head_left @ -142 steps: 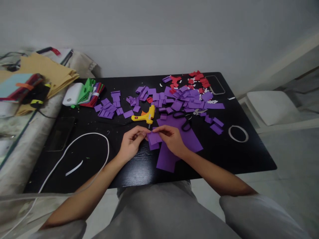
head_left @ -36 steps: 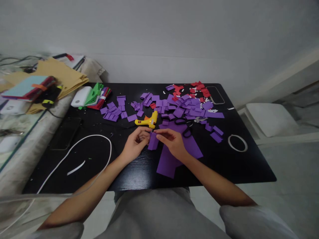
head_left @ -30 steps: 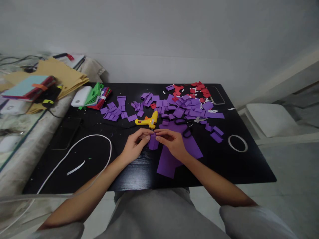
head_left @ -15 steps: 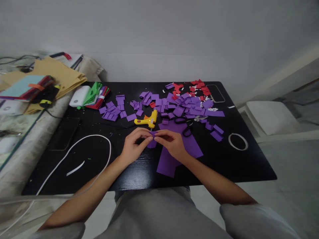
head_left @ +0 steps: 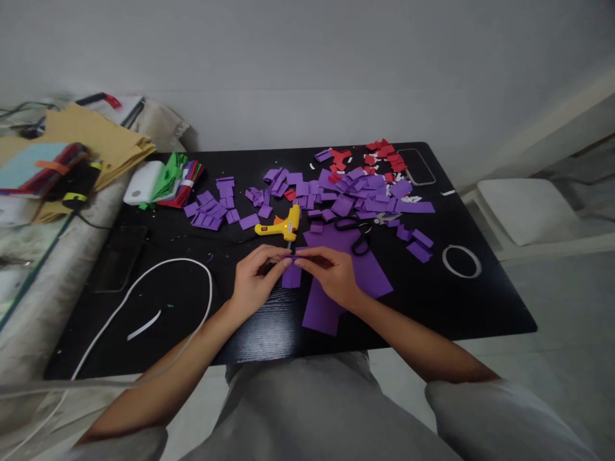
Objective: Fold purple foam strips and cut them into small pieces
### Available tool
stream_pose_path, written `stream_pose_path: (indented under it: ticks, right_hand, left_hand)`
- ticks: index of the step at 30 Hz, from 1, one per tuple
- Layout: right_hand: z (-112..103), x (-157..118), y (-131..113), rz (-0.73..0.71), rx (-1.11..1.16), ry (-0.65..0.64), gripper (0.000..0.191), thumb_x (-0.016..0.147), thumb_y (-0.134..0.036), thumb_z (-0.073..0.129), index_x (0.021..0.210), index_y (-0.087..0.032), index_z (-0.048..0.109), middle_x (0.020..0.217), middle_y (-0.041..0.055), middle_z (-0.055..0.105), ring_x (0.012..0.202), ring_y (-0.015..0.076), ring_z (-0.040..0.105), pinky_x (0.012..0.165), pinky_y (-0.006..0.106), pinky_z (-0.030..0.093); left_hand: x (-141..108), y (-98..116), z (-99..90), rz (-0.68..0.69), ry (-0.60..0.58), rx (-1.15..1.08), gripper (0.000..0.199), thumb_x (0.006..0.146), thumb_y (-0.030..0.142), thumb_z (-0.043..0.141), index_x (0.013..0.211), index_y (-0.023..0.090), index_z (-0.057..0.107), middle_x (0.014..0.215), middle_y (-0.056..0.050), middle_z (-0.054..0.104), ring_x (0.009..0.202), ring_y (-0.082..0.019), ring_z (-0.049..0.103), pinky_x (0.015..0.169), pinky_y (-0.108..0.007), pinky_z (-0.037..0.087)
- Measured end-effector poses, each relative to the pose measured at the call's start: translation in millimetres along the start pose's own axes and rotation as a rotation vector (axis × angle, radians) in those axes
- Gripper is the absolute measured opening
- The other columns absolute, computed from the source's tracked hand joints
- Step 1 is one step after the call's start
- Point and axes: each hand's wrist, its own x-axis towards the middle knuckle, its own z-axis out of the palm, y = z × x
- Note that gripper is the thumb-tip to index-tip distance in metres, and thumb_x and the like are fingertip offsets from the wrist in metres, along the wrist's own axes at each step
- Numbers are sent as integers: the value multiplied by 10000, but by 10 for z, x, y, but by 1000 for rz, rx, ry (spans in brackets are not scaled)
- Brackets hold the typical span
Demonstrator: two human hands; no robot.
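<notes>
Between my two hands is a small folded purple paper piece (head_left: pixel 291 276), its lower part hanging below the fingertips. My left hand (head_left: pixel 257 274) pinches its top edge from the left. From the right, my right hand (head_left: pixel 330 274) pinches the same edge, thumb and fingers together. Just beyond the fingers lies a yellow glue gun (head_left: pixel 283 225) on its side, nozzle pointing toward my hands. Larger purple sheets (head_left: pixel 323 308) spread on the table under and beside my right hand. Black-handled scissors (head_left: pixel 361 243) rest on their upper part.
Cut purple pieces (head_left: pixel 369 189) and red scraps (head_left: pixel 384 153) cover the table's back. A white cable (head_left: pixel 210 291) loops at the left, near a dark phone (head_left: pixel 120 259). A roll-like ring (head_left: pixel 461 261) lies at right. Bundled coloured papers (head_left: pixel 180 180) sit back left.
The purple piece has shifted slightly in my fingertips, and more of its lower part shows. The whole view has tilted a little. Both hands keep their pinch.
</notes>
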Motion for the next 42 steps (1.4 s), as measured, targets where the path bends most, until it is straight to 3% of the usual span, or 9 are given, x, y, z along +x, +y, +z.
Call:
stream_pose_path:
  ticks: [12, 17, 27, 42]
  right_hand:
    - [2, -8, 19, -39, -2, 15, 105, 819, -346, 874, 915, -307, 855, 946, -5, 848, 873, 214, 802, 851, 357, 653]
    - [-11, -4, 38, -80, -65, 24, 117, 832, -361, 865, 919, -284, 855, 929, 6, 849, 835, 206, 801, 800, 332, 653]
    - [-12, -20, 36, -184, -148, 17, 84, 857, -326, 848, 925, -276, 847, 912, 12, 846, 778, 187, 789, 741, 309, 641]
    - [-5, -3, 85, 2, 4, -60, 254, 796, -344, 879, 1011, -246, 787, 938, 29, 826, 871, 192, 797, 848, 332, 653]
  left_hand:
    - [12, 36, -9, 16, -8, 56, 80, 910, 276, 780, 944, 207, 802, 880, -34, 773, 754, -145, 704, 702, -261, 573]
    - [35, 9, -35, 30, -52, 93, 116, 930, 267, 763, 1021, 201, 789, 897, -29, 774, 776, -141, 713, 736, -256, 580]
    - [57, 27, -90, 171, -141, 210, 72, 977, 246, 696, 964, 184, 730, 863, -26, 739, 777, -143, 682, 739, -262, 557]
    - [55, 24, -96, 228, -132, 242, 31, 973, 188, 689, 949, 177, 705, 832, -16, 716, 755, -130, 671, 717, -239, 539]
